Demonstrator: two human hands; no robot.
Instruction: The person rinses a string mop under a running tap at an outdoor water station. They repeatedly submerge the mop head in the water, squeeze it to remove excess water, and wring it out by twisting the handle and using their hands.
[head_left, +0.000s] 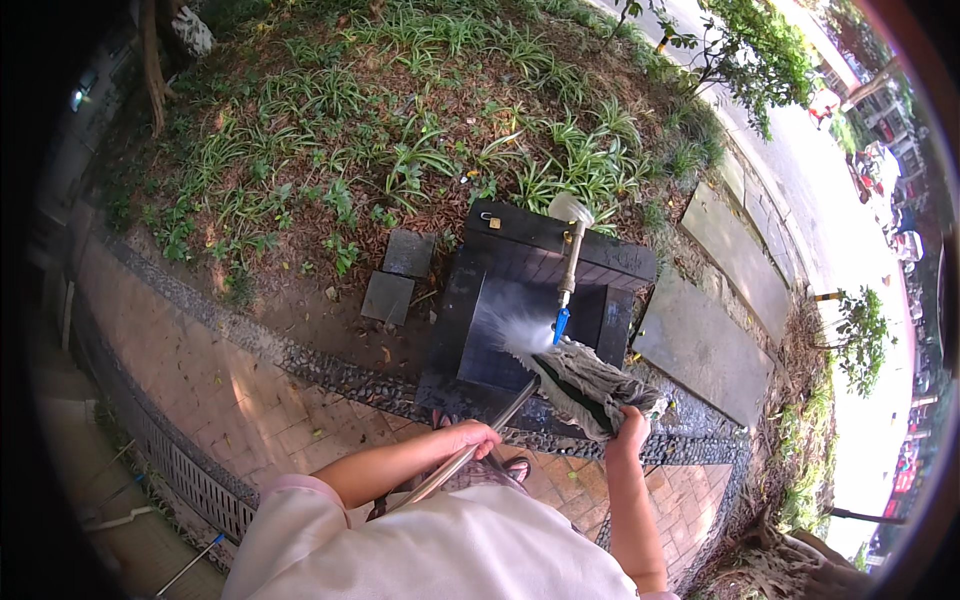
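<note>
My left hand (474, 439) is wrapped around the metal handle (510, 409) of a mop, which runs diagonally back past my body. With my right hand (628, 433) I grip the near right end of the mop head (600, 382), a mass of wet grey strands on a dark green backing. The far end of that head lies under a tap with a blue lever (561, 325). Water (525, 334) sprays from there, fanning out to the left. Below is a dark stone outdoor basin (439, 345), partly covered by the mop.
A padlock (494, 223) sits on the basin's back ledge. Two square stone slabs (388, 297) lie left of the basin, larger slabs (701, 345) to its right. Spider plants (420, 161) grow behind. Brick paving (300, 420) and a drain grate (191, 472) run along the near left.
</note>
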